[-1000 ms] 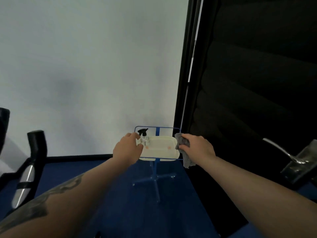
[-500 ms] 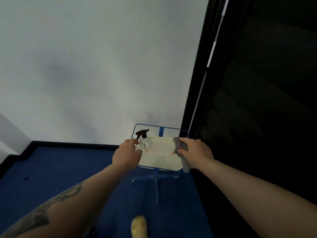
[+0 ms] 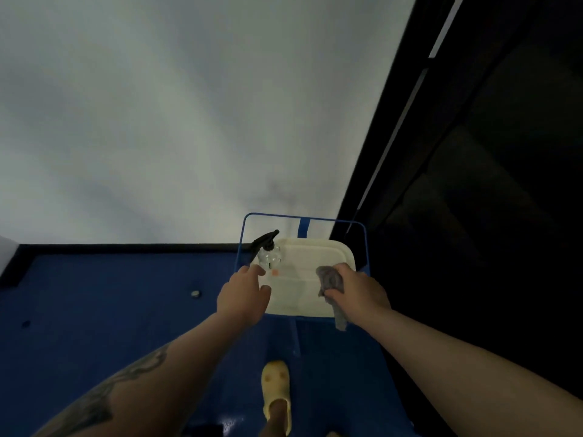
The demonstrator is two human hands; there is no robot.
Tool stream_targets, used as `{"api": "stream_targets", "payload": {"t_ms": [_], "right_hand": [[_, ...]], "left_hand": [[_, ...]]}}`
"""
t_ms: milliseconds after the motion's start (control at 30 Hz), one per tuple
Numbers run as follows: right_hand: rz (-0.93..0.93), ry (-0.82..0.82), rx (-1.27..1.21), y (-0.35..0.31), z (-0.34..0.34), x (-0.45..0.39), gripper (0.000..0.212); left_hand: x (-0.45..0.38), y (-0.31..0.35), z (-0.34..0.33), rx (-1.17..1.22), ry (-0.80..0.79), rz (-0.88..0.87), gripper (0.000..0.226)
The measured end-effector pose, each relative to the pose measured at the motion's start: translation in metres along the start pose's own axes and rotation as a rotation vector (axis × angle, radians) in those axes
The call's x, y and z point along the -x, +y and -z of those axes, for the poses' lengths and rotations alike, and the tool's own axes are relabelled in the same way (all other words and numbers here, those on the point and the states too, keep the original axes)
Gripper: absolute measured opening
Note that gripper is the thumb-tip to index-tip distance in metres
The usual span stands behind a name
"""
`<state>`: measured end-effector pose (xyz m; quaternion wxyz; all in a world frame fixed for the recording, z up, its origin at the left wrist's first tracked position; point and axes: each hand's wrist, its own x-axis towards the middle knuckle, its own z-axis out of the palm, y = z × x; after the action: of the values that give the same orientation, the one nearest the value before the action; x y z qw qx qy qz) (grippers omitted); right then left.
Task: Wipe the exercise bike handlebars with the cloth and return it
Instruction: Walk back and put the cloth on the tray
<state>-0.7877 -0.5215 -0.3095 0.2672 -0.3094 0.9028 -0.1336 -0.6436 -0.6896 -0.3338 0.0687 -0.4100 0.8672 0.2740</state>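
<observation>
1. While I stand over the blue stand [image 3: 240, 247], my right hand [image 3: 358, 293] is closed around the grey cloth [image 3: 329, 279], fingers curled tight on it, one end of the cloth hanging down past the near edge of the tray.
2. My left hand [image 3: 244, 296] hovers at the tray's left side with fingers loosely bent and holding nothing; the fingertips are just beside the spray bottle, and I cannot tell whether they touch it.
3. On the stand sits a cream tray [image 3: 312, 250]. Inside it, at the far left corner, stands a clear spray bottle [image 3: 269, 252] with a black trigger top.
4. Below, my yellow clog [image 3: 277, 395] rests on the blue floor [image 3: 110, 294].
</observation>
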Motion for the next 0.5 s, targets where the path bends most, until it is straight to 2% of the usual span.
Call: {"api": "stream_targets", "payload": {"t_ms": [233, 500], "right_hand": [[-0.102, -0.079, 0.000, -0.002, -0.032, -0.051, 0.032], [-0.197, -0.089, 0.050, 0.010, -0.064, -0.106, 0.037]], "left_hand": [[-0.045, -0.017, -0.025, 0.024, -0.146, 0.035, 0.040], [-0.083, -0.026, -0.044, 0.041, -0.191, 0.065, 0.040]]}}
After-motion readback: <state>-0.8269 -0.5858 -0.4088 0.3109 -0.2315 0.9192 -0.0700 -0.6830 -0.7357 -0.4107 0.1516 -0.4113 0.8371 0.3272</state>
